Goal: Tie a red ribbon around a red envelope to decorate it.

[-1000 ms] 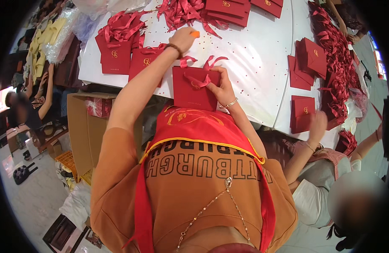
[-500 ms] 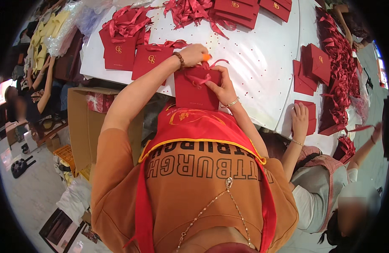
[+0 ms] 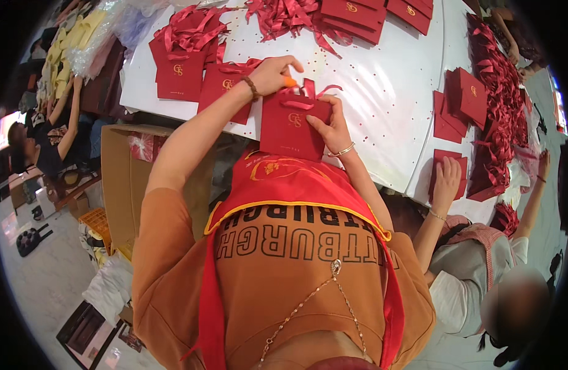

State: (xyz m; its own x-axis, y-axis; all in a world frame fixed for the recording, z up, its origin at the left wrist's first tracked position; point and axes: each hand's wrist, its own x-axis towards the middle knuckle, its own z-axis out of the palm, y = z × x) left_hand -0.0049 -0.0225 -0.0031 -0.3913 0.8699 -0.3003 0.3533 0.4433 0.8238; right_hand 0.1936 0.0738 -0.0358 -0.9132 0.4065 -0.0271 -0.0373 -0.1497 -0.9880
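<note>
A dark red paper gift bag (image 3: pixel 290 137) with a gold printed mark stands upright at the table's near edge, against my red apron. My right hand (image 3: pixel 334 128) grips its right side, thumb on the front face. Red ribbon handles (image 3: pixel 305 92) rise from its top. My left hand (image 3: pixel 273 75) is at the bag's upper left corner, forefinger stretched out and apart from the thumb, holding nothing I can see. An orange cover (image 3: pixel 289 81) sits on one of its digits. A similar bag (image 3: pixel 225 92) lies partly under my left forearm.
More red bags (image 3: pixel 179 77) and ribbon heaps (image 3: pixel 281 17) lie across the white table (image 3: pixel 382 123), which is dotted with small red specks. At right, a co-worker's hand (image 3: pixel 447 176) rests on another bag beside a long ribbon pile (image 3: pixel 499 111). An open cardboard box (image 3: pixel 126 197) stands at left.
My left hand has drawn back from the ribbon and its forefinger has straightened. The ribbon on the bag's front has lifted, baring the gold mark. My right hand keeps its grip.
</note>
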